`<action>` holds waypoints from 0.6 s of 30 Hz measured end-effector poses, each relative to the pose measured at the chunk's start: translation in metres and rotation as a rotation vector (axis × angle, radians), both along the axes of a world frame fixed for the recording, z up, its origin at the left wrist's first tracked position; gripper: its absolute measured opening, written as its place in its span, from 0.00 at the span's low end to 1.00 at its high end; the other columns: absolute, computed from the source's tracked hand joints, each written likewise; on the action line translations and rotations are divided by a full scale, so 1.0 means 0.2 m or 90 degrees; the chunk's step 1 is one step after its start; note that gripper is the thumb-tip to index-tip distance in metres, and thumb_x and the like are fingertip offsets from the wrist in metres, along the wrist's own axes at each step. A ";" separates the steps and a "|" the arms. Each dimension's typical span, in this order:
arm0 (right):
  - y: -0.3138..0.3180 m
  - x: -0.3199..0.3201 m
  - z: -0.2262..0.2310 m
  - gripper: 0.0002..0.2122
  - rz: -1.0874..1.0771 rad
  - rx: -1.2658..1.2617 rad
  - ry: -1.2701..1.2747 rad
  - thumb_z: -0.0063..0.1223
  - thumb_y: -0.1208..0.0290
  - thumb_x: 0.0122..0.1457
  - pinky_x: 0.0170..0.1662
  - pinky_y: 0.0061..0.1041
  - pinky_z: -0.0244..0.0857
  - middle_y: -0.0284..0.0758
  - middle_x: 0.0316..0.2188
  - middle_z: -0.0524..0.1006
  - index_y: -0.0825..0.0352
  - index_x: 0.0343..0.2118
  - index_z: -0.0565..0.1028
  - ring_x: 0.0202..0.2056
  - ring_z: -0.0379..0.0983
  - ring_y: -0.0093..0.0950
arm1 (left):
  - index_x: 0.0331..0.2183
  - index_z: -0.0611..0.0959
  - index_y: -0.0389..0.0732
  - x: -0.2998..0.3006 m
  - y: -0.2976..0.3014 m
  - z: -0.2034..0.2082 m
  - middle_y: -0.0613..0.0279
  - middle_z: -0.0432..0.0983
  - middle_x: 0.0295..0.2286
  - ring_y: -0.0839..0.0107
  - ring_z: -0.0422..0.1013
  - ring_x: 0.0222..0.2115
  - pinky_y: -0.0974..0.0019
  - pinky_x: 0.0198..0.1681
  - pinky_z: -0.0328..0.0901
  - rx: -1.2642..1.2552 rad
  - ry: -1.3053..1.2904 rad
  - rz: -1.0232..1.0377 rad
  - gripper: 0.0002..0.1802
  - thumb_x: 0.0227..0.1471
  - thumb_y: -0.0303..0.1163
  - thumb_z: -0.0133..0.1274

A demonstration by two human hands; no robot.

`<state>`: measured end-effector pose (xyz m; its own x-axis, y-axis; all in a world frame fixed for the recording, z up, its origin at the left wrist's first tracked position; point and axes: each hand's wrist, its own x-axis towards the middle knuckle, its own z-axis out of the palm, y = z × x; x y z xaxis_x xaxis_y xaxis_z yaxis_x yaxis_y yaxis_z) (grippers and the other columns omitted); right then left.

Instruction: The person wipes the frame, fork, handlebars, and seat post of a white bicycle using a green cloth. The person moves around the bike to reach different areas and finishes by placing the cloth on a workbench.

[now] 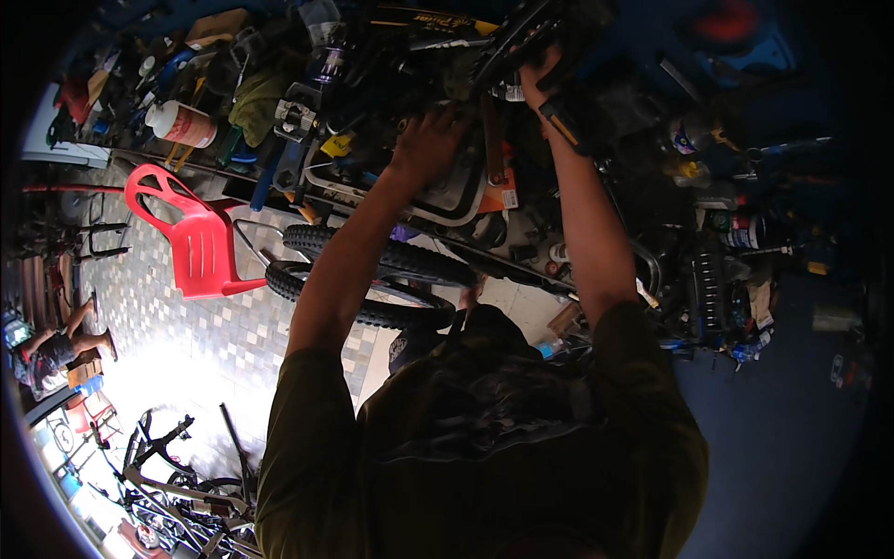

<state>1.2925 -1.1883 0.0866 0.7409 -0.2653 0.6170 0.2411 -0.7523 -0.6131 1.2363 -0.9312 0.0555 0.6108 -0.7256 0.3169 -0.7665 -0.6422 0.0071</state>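
My left hand [430, 144] is over the crowded workbench, its fingers curled round something dark that shadow hides. Farther away and to the right, my right hand [535, 82] is closed at a dark, round, toothed part [503, 51] that looks like a bicycle chainring. What exactly its fingers grip is hidden. Between the hands, a flat grey bar [492, 140] resembling a crank arm points toward me. Below my left hand lies a metal-rimmed tray [452, 216], with an orange box [503, 191] beside it. A dark band with an orange edge [565, 124] wraps my right wrist.
Left on the bench stand a white bottle [182, 124], a green cloth [258, 107] and a bench vise [296, 116]. Jars and tools [736, 228] crowd its right side. Bicycle tyres [382, 256] and a red chair [200, 238] occupy the floor; bicycle frames [177, 489] stand lower left.
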 end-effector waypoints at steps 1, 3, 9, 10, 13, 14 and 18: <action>0.05 -0.03 0.02 0.16 -0.005 -0.006 0.010 0.66 0.67 0.55 0.49 0.38 0.70 0.43 0.44 0.79 0.68 0.44 0.77 0.45 0.76 0.39 | 0.58 0.73 0.49 -0.01 0.02 -0.01 0.55 0.69 0.58 0.54 0.67 0.58 0.47 0.60 0.63 0.004 0.020 0.001 0.28 0.54 0.30 0.51; 0.18 -0.12 0.08 0.10 -0.117 -0.039 -0.063 0.59 0.65 0.57 0.42 0.38 0.72 0.43 0.32 0.81 0.65 0.38 0.80 0.38 0.80 0.42 | 0.59 0.73 0.50 -0.02 0.09 -0.01 0.58 0.72 0.56 0.54 0.67 0.58 0.49 0.60 0.63 0.008 0.059 -0.004 0.32 0.50 0.29 0.55; 0.08 -0.11 0.06 0.12 0.118 -0.031 -0.163 0.60 0.58 0.59 0.29 0.31 0.65 0.36 0.26 0.79 0.63 0.29 0.79 0.28 0.76 0.31 | 0.46 0.84 0.45 -0.03 0.21 0.23 0.53 0.79 0.44 0.54 0.75 0.49 0.50 0.52 0.70 -0.008 0.281 -0.031 0.22 0.46 0.27 0.60; 0.06 -0.09 0.06 0.12 0.253 0.058 -0.196 0.60 0.57 0.59 0.28 0.31 0.64 0.34 0.26 0.78 0.62 0.28 0.78 0.27 0.76 0.29 | 0.46 0.84 0.45 -0.02 0.23 0.27 0.53 0.80 0.42 0.52 0.77 0.46 0.50 0.49 0.72 -0.016 0.310 -0.013 0.21 0.45 0.28 0.61; 0.03 -0.06 0.05 0.13 0.529 0.253 -0.245 0.61 0.56 0.60 0.26 0.28 0.61 0.31 0.24 0.77 0.60 0.26 0.78 0.26 0.74 0.24 | 0.41 0.85 0.43 0.05 0.22 0.22 0.49 0.82 0.34 0.49 0.80 0.35 0.52 0.38 0.76 -0.202 0.357 0.075 0.15 0.49 0.31 0.60; 0.03 -0.06 0.06 0.13 0.536 0.270 -0.234 0.61 0.56 0.60 0.26 0.28 0.61 0.30 0.25 0.77 0.60 0.26 0.78 0.26 0.74 0.24 | 0.40 0.86 0.43 0.06 0.22 0.22 0.48 0.82 0.33 0.49 0.80 0.34 0.52 0.37 0.76 -0.276 0.400 0.097 0.13 0.52 0.32 0.58; 0.20 -0.16 0.12 0.10 0.080 0.032 -0.050 0.61 0.61 0.58 0.31 0.29 0.66 0.36 0.29 0.80 0.62 0.30 0.79 0.29 0.77 0.28 | 0.46 0.82 0.41 -0.04 0.05 0.16 0.43 0.82 0.33 0.46 0.80 0.35 0.51 0.40 0.75 -0.339 0.424 0.164 0.21 0.53 0.43 0.59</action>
<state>1.2611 -1.1483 0.1114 0.7202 -0.2063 0.6624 0.3796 -0.6819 -0.6252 1.2288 -0.9216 0.0879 0.9122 -0.3989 0.0941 -0.3300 -0.5786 0.7459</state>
